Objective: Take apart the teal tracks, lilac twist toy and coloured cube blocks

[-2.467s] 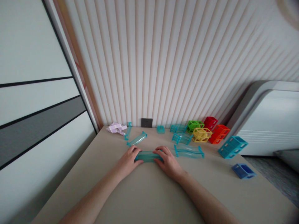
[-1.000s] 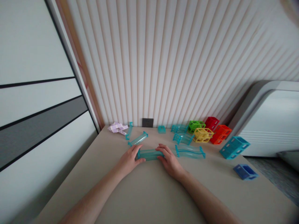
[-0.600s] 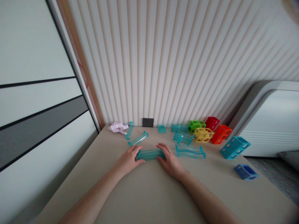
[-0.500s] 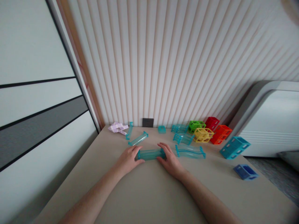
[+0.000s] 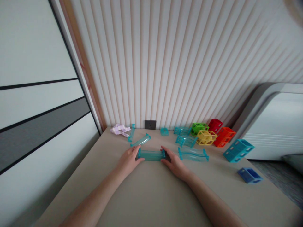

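Room in a home, fluted wall (image 5: 151,63), black socket (image 5: 150,125), colourful toy blocks (image 5: 223,138)

The left hand (image 5: 129,158) partly hides the left end of the clear teal piece (image 5: 151,155); the bottom edge cuts both forearms (image 5: 101,190)

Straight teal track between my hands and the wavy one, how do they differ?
The straight track has even sides; the wavy track has snaking ones. The straight track sits between the left hand and right hand; the wavy track lies beyond the right hand. Both are see-through teal.
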